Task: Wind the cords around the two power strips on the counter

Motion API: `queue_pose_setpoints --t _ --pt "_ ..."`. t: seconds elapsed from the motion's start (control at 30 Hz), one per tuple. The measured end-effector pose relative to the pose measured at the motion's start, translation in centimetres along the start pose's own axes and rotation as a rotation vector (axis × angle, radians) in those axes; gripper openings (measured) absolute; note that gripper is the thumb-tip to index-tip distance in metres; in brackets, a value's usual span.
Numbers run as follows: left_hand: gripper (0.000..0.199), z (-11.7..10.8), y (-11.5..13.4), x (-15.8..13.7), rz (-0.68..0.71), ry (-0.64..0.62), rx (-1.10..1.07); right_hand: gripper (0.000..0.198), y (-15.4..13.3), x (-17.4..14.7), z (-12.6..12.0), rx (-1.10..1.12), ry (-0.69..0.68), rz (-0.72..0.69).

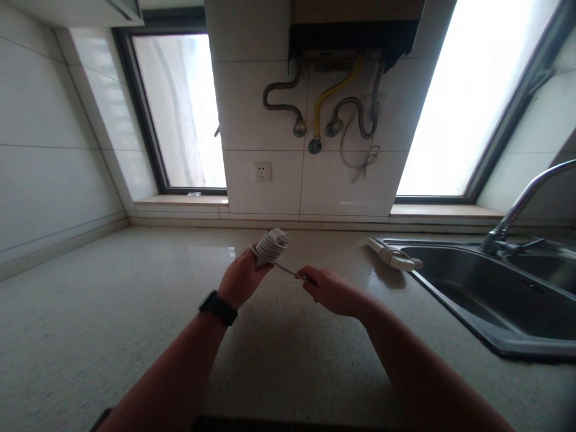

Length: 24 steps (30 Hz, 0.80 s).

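Observation:
My left hand point(242, 277), with a black watch on its wrist, is closed round a white power strip point(277, 236) above the counter. Several turns of white cord point(269, 248) are wound round the strip, and my fingers hide its lower part. From the coils a free length of cord runs right, stretched nearly straight. My right hand point(321, 287) pinches that length between thumb and fingers, apart from the left hand. A second long white object point(393, 257), which also looks like a power strip with cord round it, lies on the counter beside the sink.
The speckled counter point(135, 324) runs below a tiled wall with a socket point(262, 171). At the right are a steel sink point(477, 327) and a faucet point(508, 219). Pipes point(318, 111) and a tied thin cord point(371, 157) hang under a wall-mounted heater point(355, 42).

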<state>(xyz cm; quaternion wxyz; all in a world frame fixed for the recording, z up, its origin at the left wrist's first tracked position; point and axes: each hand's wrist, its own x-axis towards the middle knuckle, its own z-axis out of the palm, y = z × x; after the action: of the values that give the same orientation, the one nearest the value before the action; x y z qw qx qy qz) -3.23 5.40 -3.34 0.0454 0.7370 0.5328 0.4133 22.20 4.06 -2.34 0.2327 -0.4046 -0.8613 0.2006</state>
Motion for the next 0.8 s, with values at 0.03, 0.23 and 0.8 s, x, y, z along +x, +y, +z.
queue_pose_setpoints --t 0.03,0.23,0.8 --pt "0.037 0.1 -0.1 0.0 -0.013 -0.003 0.026 0.037 -0.2 -0.1 0.2 0.029 0.004 -0.012" --pt "0.038 0.8 -1.1 0.2 -0.059 -0.06 -0.051 0.025 -1.1 -0.3 0.6 0.132 -0.046 -0.055" --pt "0.04 0.2 -0.4 0.1 -0.086 -0.225 -0.455 0.036 2.6 0.6 0.7 0.153 -0.051 0.184"
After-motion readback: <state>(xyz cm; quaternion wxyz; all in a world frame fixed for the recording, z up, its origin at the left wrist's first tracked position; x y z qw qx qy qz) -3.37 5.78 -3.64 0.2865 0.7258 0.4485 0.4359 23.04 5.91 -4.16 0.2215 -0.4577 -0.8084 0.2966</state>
